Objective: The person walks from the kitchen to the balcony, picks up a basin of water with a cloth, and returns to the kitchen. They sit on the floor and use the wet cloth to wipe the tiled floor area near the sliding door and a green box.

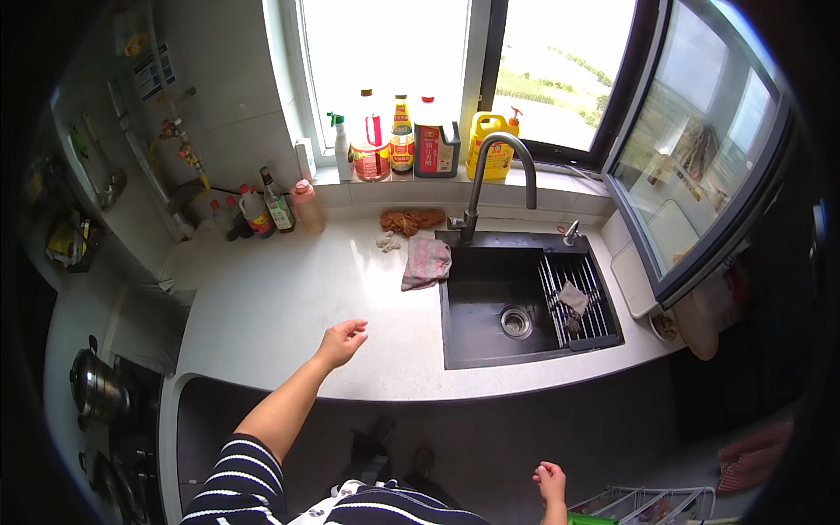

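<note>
Over the white countertop (289,289), left of the sink, my left hand (341,343) is held out with its fingers loosely bent, a small gap between fingertips and thumb, and nothing in it. My right hand (549,481) hangs low at the right, in front of the counter, its fingers curled in and nothing seen in them. A pink and grey cloth (427,262) lies against the left rim of the black sink (477,306), the nearest loose thing to my left hand. Behind it are a crumpled brown cloth (409,220) and a small whitish rag (388,241).
A dark faucet (473,206) rises behind the sink; a roll-up rack (569,280) with a pale cloth (573,298) covers its right side. Several bottles line the windowsill (376,188). An open window sash (700,157) juts in at right. Pots (98,385) stand at left.
</note>
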Tool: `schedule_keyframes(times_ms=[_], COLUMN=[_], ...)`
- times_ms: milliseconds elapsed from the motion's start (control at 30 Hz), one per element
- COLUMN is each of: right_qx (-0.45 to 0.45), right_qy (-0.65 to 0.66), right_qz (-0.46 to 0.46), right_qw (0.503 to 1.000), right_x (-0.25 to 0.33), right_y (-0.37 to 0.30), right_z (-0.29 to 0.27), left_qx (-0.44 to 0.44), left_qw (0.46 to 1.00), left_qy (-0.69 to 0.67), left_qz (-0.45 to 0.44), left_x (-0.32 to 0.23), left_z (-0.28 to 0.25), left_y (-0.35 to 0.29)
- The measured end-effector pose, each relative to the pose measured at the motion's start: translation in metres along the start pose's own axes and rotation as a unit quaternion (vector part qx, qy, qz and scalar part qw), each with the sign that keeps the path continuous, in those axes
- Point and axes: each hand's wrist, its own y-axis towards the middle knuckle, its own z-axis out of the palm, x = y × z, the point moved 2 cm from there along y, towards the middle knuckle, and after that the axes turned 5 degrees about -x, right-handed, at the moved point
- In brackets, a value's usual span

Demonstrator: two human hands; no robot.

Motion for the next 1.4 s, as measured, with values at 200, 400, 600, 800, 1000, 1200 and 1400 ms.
schedule_keyframes(times_ms=[200, 400, 600, 800, 1000, 1200, 1400], right_qx=[0.004, -0.027, -0.027, -0.057, -0.121, -0.206, -0.354], right_qy=[0.0, -0.175, -0.207, -0.175, -0.039, 0.098, 0.264], right_qz=[-0.08, 0.121, 0.152, 0.112, 0.006, -0.081, -0.145], right_qw=[0.997, 0.977, 0.966, 0.976, 0.992, 0.97, 0.886], right_x=[0.068, 0.156, 0.148, 0.122, 0.04, 0.029, -0.082], right_y=[-0.021, -0.107, -0.121, -0.162, -0.212, -0.32, -0.444], right_z=[0.042, 0.095, 0.106, 0.102, 0.079, 0.033, -0.02], left_qx=[-0.018, 0.003, -0.172, 0.098, 0.435, 0.748, 0.877], left_qw=[0.985, 0.919, 0.954, 0.907, 0.713, 0.446, 0.307], left_qy=[0.126, 0.391, 0.173, -0.356, -0.529, -0.487, -0.287], left_qz=[0.114, 0.044, 0.174, 0.203, 0.153, -0.058, -0.232], left_x=[-0.004, 0.007, 0.012, -0.153, -0.282, -0.35, -0.32], left_z=[0.057, 0.115, 0.056, -0.025, 0.011, 0.103, 0.162], left_y=[0.248, 0.375, 0.41, 0.309, 0.107, -0.17, -0.458])
